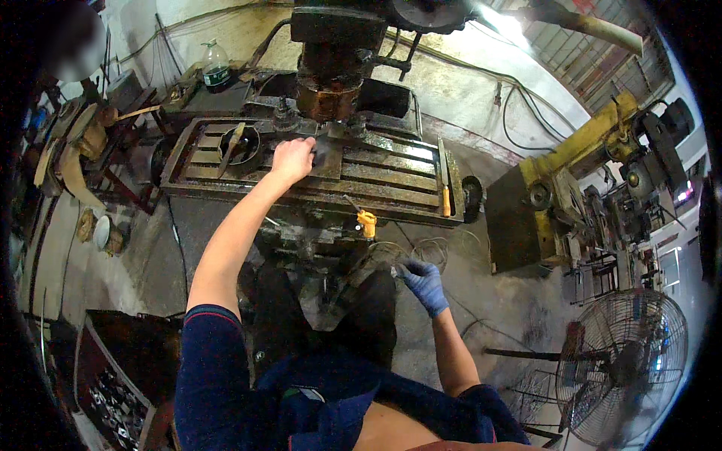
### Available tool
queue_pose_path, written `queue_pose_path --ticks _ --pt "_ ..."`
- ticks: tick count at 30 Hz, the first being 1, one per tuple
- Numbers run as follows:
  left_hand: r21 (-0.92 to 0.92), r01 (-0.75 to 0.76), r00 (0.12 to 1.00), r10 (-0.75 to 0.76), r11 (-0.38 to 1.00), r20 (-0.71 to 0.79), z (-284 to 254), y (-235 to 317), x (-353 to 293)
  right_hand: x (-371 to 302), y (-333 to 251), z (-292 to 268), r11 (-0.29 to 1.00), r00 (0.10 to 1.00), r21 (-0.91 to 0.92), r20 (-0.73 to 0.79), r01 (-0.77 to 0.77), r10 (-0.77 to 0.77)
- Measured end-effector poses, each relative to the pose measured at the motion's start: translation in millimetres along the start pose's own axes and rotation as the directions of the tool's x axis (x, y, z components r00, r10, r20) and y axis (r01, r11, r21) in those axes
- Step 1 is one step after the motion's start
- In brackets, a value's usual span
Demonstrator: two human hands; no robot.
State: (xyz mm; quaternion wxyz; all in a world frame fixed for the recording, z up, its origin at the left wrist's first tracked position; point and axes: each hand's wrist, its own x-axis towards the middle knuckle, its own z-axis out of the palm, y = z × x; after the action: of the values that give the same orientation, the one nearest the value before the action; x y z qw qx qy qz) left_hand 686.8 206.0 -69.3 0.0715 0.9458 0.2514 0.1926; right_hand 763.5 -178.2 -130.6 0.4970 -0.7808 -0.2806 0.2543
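My left hand [293,159], bare, reaches over the slotted milling machine table [391,184]. Its fingers are curled closed beside a dark metal block [325,161] under the machine head [327,94]; what they grip, if anything, is hidden. Lower and to the right, my right hand [423,287] wears a blue-grey work glove. Fingertips and thumb pinch a small shiny metal piece [394,271], too small to name. Between the hands, at the table's front edge, sits a yellow air blow gun [366,221].
A file with a yellow handle [446,199] lies at the table's right end. On the left is a round container [242,144] with a brush-like tool across it. A standing fan [624,364] is at lower right, a yellow machine [538,180] beyond. A clear bottle [215,66] stands behind.
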Motion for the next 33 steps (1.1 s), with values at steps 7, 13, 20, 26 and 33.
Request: queue_pose_path --ticks 7,13,20,26,33 --pt "-0.041 -0.071 0.989 0.065 0.997 -0.133 23.4 -5.1 22.2 -18.4 -13.9 -15.5 0.999 0.998 -0.039 -0.049 -0.038 0.036" --pt "-0.049 -0.001 0.987 -0.007 0.999 -0.158 25.2 4.7 26.2 -18.8 -28.0 -26.6 0.99 0.995 -0.137 -0.096 -0.02 0.007" --pt "-0.142 -0.096 0.964 0.056 0.985 -0.26 46.2 -14.6 30.4 -2.1 -96.4 -46.9 0.894 0.952 -0.366 -0.062 0.259 -0.301" --pt "-0.093 0.178 0.969 -0.191 0.98 -0.157 26.7 2.6 35.2 11.4 -136.3 -73.2 0.887 0.924 -0.361 -0.138 0.289 -0.358" --pt "-0.06 0.257 0.945 -0.264 0.964 -0.194 30.1 -12.7 31.2 69.0 -324.4 -171.3 0.508 0.367 -0.303 -0.417 0.806 -0.832"
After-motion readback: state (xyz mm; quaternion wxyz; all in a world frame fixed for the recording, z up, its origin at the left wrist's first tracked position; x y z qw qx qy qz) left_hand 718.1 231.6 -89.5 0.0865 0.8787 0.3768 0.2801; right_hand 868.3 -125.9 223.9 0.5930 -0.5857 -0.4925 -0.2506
